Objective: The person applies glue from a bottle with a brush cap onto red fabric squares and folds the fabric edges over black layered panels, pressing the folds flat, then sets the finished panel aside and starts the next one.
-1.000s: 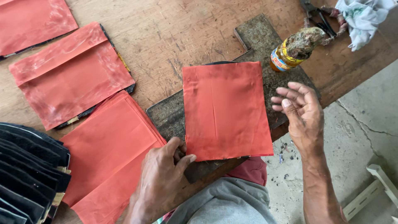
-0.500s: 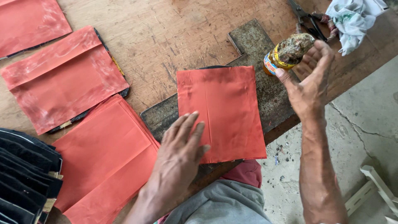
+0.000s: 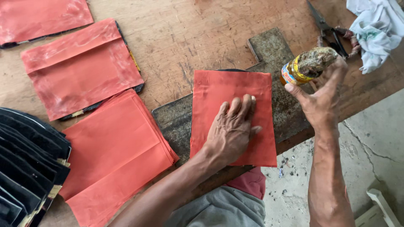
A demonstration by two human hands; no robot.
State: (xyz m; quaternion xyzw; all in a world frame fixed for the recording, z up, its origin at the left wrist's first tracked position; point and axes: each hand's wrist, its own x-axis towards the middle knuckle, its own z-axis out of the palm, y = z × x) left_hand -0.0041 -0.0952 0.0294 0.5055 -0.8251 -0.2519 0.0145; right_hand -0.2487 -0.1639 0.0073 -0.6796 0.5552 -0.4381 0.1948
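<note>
My left hand [image 3: 232, 128] lies flat, fingers spread, on a red sheet [image 3: 219, 90] that rests on a dark worn slab [image 3: 277, 54] at the table's near edge. My right hand [image 3: 322, 98] is at a glue-crusted bottle [image 3: 306, 66] with a yellow and blue label; the fingers curl around its far end and the thumb reaches under it. The bottle lies tilted over the slab's right part.
A stack of red sheets [image 3: 113, 151] lies left of the slab, and glue-smeared red sheets [image 3: 80, 67] lie further left. Black pieces [image 3: 25, 155] are fanned at the left edge. Scissors [image 3: 326, 27] and a white rag [image 3: 374, 29] sit at the far right.
My left hand slid from the sheet's lower left corner onto its middle and flattened. My right hand rose from the slab to the bottle and closed around it.
</note>
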